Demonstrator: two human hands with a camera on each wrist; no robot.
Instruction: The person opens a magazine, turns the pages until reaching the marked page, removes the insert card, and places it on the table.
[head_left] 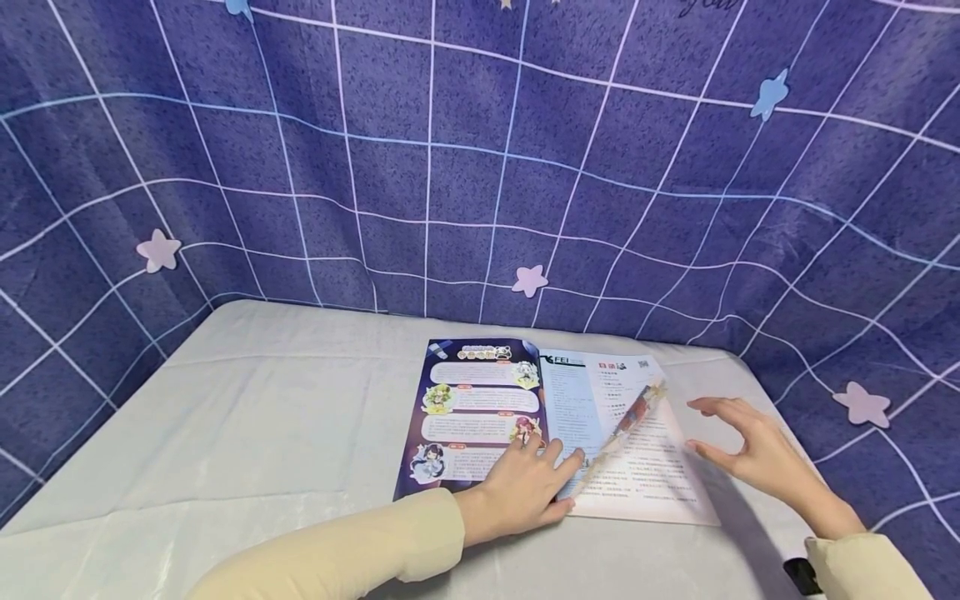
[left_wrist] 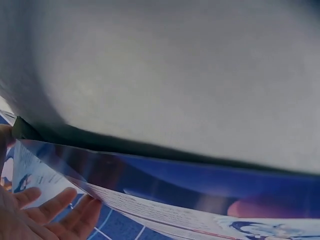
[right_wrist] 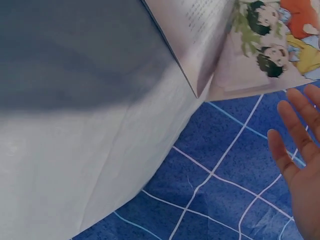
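An open magazine (head_left: pixel 480 407) lies on the covered table, its left page dark purple with cartoon figures and text boxes. My left hand (head_left: pixel 521 485) rests across the lower part of the fold, fingers spread over the paper. From the fold one page (head_left: pixel 624 432) stands up on edge, leaning between the light blue contents page and a pale text page (head_left: pixel 656 475). Right of the magazine, my right hand (head_left: pixel 765 450) hovers with fingers apart and nothing between them. In the right wrist view, the raised page's illustrated side (right_wrist: pixel 250 65) shows cartoon children beside the fingers.
The white cloth (head_left: pixel 262 417) covers the table and stretches wide to the left of the magazine. A blue curtain (head_left: pixel 465 167) with grid lines and stars hangs behind and along both sides. A black band (head_left: pixel 802 575) sits at the right wrist.
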